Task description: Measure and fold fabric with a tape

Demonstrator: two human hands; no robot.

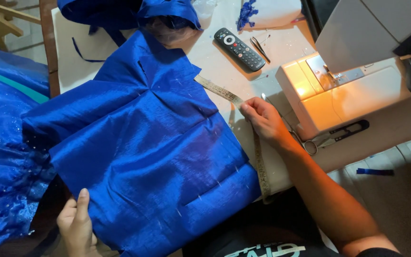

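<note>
1. Fingers (250, 107) of the right hand (265, 121) are curled shut and pinch the tape measure (224, 93) near the middle of the table (281, 38).
2. That tape measure runs from under the blue cloth (148, 152), up to the pinch, then bends down and hangs off the table edge by the person's lap.
3. Down low, the left hand (77, 226) holds the bottom corner of the blue cloth. Its thumb lies flat on top, and the other fingers are tucked under the cloth, so they grip it.
4. This big shiny cloth is folded and lies flat, mostly on the table, right beside the right hand.
5. A white sewing machine (338, 95) sits to the right with its small light on.
6. Black-handled scissors (334, 138) lie just in front of the machine, near the right wrist.
7. A black remote (239, 49) lies higher up on the table, with small tweezers (261, 49) just beside it.
8. More sparkly blue cloth (1, 143) hangs on the far left.
</note>
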